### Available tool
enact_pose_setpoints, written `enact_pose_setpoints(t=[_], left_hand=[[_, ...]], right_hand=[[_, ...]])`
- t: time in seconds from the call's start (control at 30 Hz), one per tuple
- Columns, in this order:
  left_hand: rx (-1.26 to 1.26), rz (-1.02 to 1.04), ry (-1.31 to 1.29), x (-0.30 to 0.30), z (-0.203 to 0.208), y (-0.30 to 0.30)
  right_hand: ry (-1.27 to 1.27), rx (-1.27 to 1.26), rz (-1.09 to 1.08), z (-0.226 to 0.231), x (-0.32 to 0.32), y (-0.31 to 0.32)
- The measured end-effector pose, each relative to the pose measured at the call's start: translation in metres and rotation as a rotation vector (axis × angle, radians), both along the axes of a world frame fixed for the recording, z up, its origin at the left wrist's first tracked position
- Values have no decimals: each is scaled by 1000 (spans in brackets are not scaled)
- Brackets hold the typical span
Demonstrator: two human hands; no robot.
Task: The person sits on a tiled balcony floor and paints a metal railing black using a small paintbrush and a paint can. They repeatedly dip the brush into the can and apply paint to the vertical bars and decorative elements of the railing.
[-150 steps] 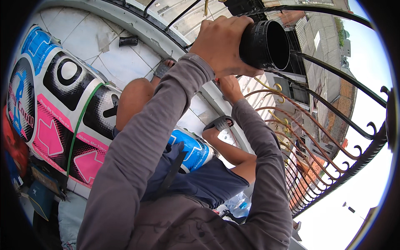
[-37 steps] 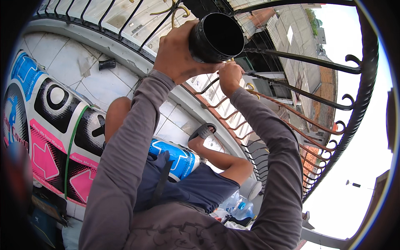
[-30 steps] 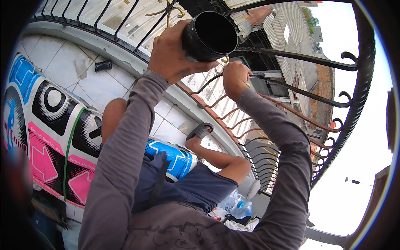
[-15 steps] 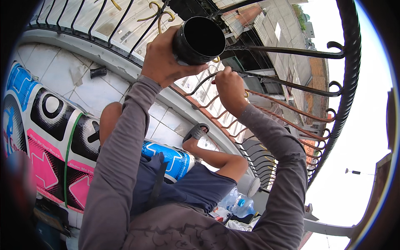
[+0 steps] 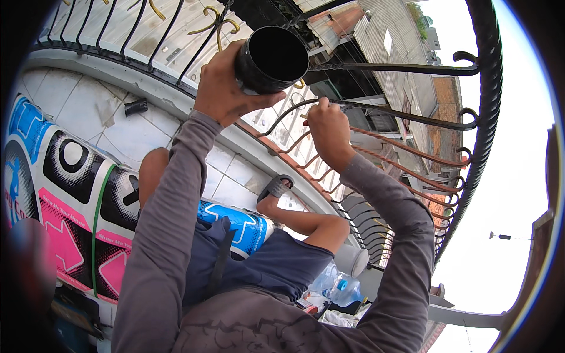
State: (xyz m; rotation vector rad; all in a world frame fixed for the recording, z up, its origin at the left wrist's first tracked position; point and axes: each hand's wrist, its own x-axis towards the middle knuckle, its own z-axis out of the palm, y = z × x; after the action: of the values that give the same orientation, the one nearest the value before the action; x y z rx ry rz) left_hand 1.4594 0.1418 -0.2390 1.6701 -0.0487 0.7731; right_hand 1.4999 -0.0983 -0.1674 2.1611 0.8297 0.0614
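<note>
My left hand (image 5: 219,88) is wrapped round a black cup (image 5: 274,56), its mouth tilted toward me and its inside dark. My right hand (image 5: 329,128) is closed beside a curved black bar of the balcony railing (image 5: 406,113). From its fingers a short pale stub sticks out, seemingly the handle of a thin paintbrush (image 5: 305,120); its bristles cannot be seen. Bars near the hands are black, while several bars (image 5: 406,154) just nearer to me are reddish brown.
The twisted black handrail (image 5: 493,88) curves along the right. A large wrapped roll with pink and blue print (image 5: 62,235) lies at left. A small dark container (image 5: 136,107) rests on the tiles. Plastic bottles (image 5: 344,289) and a grey cylinder (image 5: 353,260) are by my leg.
The view has shifted slightly, and the cup sits a little further left. My right hand has moved slightly rightward along the bar and turned, so the pale stub now shows.
</note>
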Motion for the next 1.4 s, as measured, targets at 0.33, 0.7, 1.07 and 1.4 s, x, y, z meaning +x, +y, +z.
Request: enact_pose_setpoints(t=[0.33,0.7,1.07,1.4], left_hand=[[11,7,23,4,-1,-1],[45,10,81,2,3,0],[44,-43,107,1,3,-1],[134,23,67,6,-5,0]], right_hand=[[-61,-165,-34,0,14,18],[95,-155,-55,-43,39,10],[173,107,-108,-97,28,-2],[153,625,56,-127,16,-23]])
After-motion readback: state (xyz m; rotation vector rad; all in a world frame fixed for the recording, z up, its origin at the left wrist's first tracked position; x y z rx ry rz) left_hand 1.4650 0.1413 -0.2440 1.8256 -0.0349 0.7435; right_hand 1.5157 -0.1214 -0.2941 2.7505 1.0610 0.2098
